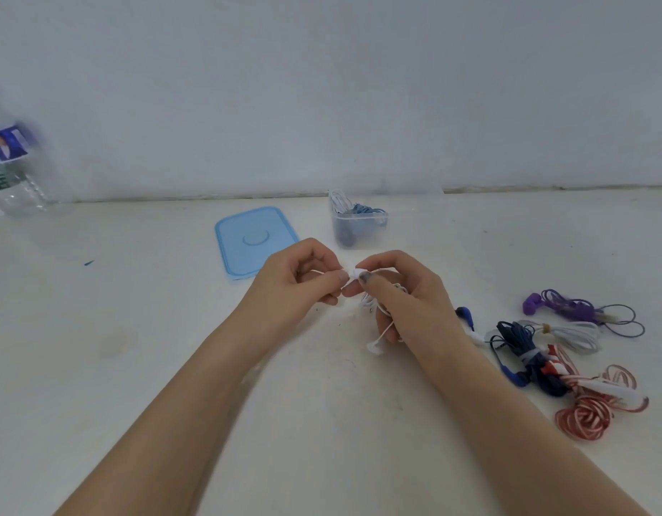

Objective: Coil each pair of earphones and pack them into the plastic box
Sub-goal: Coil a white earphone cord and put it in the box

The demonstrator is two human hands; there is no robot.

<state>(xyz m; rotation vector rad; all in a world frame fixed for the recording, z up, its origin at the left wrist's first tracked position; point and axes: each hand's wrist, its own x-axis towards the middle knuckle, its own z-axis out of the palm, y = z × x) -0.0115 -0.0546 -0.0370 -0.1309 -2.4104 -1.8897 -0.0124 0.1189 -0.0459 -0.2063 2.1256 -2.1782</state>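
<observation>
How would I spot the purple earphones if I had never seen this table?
Start at the loose heap of earphones on the table's right side, beyond the right hand. The purple earphones lie at the heap's far edge, nearest the wall. They alone are purple; their neighbours are white, dark blue and red-and-white.

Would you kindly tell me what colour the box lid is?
Light blue; the lid shows clearly in the head view.

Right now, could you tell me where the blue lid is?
In the head view the blue lid lies flat on the table, left of the plastic box and just beyond the left hand.
</observation>
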